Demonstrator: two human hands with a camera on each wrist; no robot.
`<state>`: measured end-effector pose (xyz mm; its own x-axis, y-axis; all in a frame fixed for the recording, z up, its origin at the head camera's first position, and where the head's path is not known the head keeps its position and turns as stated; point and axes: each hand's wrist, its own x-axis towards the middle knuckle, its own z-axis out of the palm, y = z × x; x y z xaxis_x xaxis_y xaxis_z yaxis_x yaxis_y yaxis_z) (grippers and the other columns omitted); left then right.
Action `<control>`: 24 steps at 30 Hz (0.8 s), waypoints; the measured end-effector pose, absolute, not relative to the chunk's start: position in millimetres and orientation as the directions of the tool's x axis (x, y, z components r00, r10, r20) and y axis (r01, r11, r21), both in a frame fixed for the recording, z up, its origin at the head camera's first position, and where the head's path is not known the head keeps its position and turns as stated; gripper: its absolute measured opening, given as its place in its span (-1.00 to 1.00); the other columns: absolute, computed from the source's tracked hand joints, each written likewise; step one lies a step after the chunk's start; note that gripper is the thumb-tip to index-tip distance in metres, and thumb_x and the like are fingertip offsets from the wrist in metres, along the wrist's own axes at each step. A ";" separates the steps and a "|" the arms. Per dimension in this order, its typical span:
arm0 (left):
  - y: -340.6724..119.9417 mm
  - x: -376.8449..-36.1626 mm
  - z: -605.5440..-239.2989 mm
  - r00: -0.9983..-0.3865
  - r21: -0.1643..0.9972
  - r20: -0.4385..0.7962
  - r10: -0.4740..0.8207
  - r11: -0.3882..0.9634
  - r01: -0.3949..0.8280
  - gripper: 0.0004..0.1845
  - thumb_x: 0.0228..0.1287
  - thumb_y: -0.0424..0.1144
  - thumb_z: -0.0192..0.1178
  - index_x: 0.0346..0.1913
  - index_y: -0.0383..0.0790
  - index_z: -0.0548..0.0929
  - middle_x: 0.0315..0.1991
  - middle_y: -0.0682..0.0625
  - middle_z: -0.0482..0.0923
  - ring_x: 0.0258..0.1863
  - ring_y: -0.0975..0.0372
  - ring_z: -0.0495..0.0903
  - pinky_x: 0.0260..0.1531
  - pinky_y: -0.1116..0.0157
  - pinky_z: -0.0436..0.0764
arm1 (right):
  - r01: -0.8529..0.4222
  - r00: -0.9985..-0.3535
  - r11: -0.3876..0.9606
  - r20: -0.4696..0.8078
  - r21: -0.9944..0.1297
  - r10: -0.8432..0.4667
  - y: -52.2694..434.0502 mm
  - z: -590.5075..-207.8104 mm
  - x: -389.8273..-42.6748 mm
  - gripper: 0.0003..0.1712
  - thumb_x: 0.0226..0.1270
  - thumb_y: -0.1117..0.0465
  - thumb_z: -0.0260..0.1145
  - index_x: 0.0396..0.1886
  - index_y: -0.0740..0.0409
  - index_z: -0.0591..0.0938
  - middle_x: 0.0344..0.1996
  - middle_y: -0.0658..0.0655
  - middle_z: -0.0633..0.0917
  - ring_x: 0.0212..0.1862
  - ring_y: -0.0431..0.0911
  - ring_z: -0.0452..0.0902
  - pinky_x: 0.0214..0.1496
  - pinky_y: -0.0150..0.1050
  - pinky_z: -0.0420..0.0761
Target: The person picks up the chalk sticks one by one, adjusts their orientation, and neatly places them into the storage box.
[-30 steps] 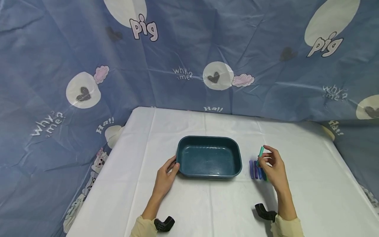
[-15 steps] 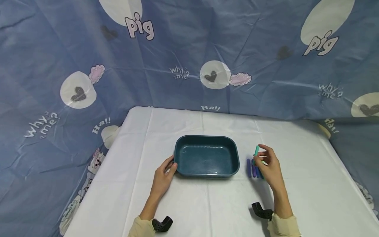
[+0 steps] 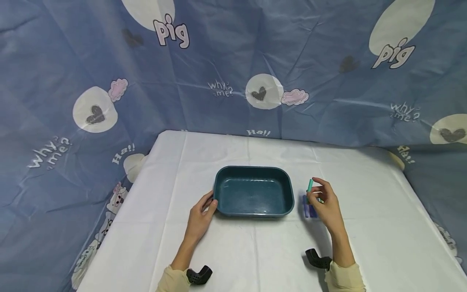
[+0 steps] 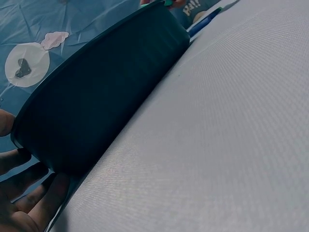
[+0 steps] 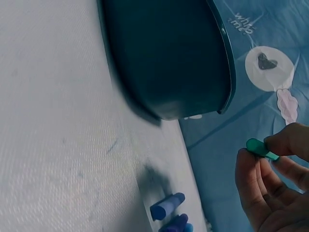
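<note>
A dark teal plastic tub point(image 3: 253, 194) stands upright on the white table, seen from outside in both wrist views. My left hand point(image 3: 200, 217) grips its near left corner; in the left wrist view the thumb is at the rim and the fingers point(image 4: 48, 193) lie on the outer wall. Right of the tub, my right hand point(image 3: 325, 205) holds a short green crayon point(image 5: 260, 149) between thumb and fingertips, lifted off the table. Below that hand lie blue and purple crayons point(image 5: 167, 206) side by side, partly hidden by it in the head view.
White cloth covers the table point(image 3: 284, 255). A blue patterned sheet point(image 3: 219, 61) hangs behind and along its sides. Each wrist carries a black camera mount point(image 3: 318, 259).
My right hand has moved left with the green crayon, towards the tub, and now covers more of the crayons on the table. My left hand stays at the tub's corner.
</note>
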<state>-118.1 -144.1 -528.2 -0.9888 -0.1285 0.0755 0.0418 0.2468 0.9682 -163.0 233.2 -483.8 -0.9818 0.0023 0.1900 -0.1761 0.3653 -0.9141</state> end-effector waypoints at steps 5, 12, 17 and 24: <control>-142.9 -117.3 -530.5 -0.988 0.968 0.077 -0.135 0.248 0.041 -0.47 0.33 0.02 0.13 0.28 -0.12 0.44 0.19 -0.15 0.52 0.17 0.11 0.54 0.02 0.36 0.61 | -0.178 -0.982 0.364 0.188 -0.914 -0.009 230.9 -484.1 -163.2 -0.40 0.31 0.37 0.21 0.33 0.04 0.32 -0.19 0.17 0.54 -0.31 -0.15 0.61 -0.34 -0.31 0.67; -143.4 -116.6 -533.0 -0.988 0.970 0.077 -0.132 0.241 0.043 -0.49 0.34 -0.07 0.14 0.30 -0.17 0.42 0.23 -0.18 0.48 0.20 0.07 0.51 0.05 0.28 0.59 | -0.175 -0.984 0.307 0.171 -0.935 -0.040 216.9 -465.6 -155.3 -0.41 0.28 0.45 0.20 0.30 0.21 0.32 -0.19 0.27 0.53 -0.30 -0.16 0.59 -0.33 -0.40 0.66; -143.1 -116.8 -530.9 -0.987 0.967 0.097 -0.130 0.246 0.062 -0.49 0.34 -0.03 0.13 0.28 -0.15 0.44 0.20 -0.17 0.50 0.18 0.08 0.53 0.04 0.31 0.61 | -0.160 -0.987 0.254 0.154 -0.954 -0.044 211.7 -466.2 -157.5 -0.41 0.27 0.46 0.20 0.30 0.19 0.34 -0.19 0.25 0.53 -0.30 -0.20 0.60 -0.33 -0.39 0.67; -142.9 -118.3 -533.7 -0.974 0.942 0.183 -0.131 0.306 0.136 -0.51 0.36 -0.04 0.12 0.27 -0.17 0.46 0.16 -0.22 0.53 0.12 0.07 0.58 -0.06 0.40 0.64 | -0.166 -0.986 0.207 0.161 -0.964 -0.039 209.2 -479.3 -165.2 -0.40 0.28 0.45 0.21 0.30 0.13 0.34 -0.20 0.19 0.53 -0.30 -0.20 0.59 -0.34 -0.32 0.70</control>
